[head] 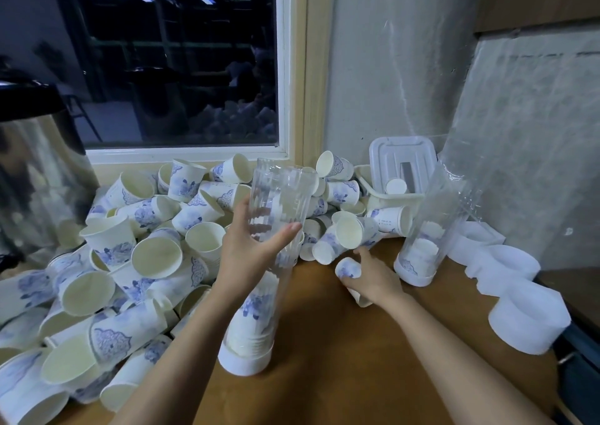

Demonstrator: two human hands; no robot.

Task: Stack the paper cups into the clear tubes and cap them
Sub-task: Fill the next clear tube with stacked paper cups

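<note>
Here L hand [250,249] grips clear tube [279,191]; R hand [373,278] holds cup [349,267] just right.

White paper cups [112,246] – blue floral print, white caps [529,324], brown table [324,376]

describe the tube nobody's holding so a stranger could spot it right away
Look at the wooden table by the grey wall on the right. Just left of the row of white caps stands a clear tube in a white base. Unlike the held tube in the left hand, it is untouched and nearly empty.
</note>
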